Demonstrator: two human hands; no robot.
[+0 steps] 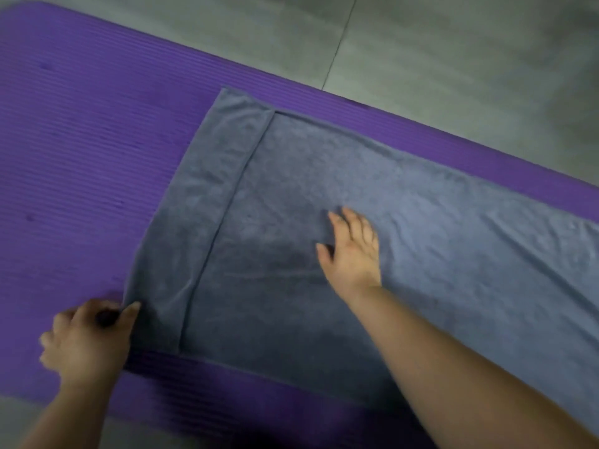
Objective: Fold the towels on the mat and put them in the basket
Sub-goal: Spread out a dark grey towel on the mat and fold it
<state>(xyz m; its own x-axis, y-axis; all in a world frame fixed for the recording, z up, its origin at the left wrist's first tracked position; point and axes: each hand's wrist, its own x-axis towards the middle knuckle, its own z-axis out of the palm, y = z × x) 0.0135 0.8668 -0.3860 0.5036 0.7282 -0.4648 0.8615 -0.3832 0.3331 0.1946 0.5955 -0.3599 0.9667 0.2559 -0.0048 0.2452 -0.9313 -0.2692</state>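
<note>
Pinching towel (453, 241) by its near corner with left grip (87, 338), pressing right grip (353, 254) flat, fingers straight, on its middle. Spread across mat (81, 140), one layer doubled over. Likely soft, light, limp, prone to wrinkling; best taken at corners or hems.

The place is an indoor room seen at floor level; whether it is a home or somewhere else cannot be told. The floor (453, 59) is laid with large, plain grey tiles, with a thin grout line (340, 40) between them. A purple ribbed mat (81, 140) lies flat on the tiles, and a grey towel (421, 222) is spread over it. The light is dim.
</note>
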